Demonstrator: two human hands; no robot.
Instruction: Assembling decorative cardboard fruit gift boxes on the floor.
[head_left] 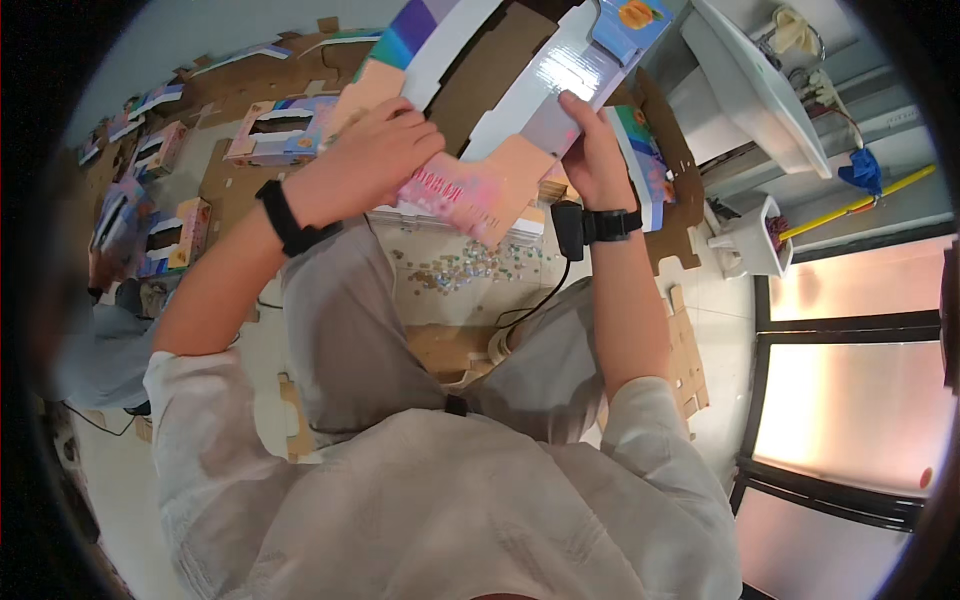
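Between my hands, over my knees, is a colourful printed cardboard box, tilted, with a long open cutout showing its brown inside. Its peach and pink end flap hangs toward me. My left hand is closed on the box's left edge beside that flap, its fingers bent over the card. On the other side my right hand grips the right edge, thumb lying on the glossy white and lilac panel and the other fingers hidden behind. Below the box, a stack of flat printed card partly shows.
Small shiny round bits lie scattered on the floor between my legs. More printed boxes stand at the left on brown cardboard. Another person's leg shows far left. A white bin and a sink are at right.
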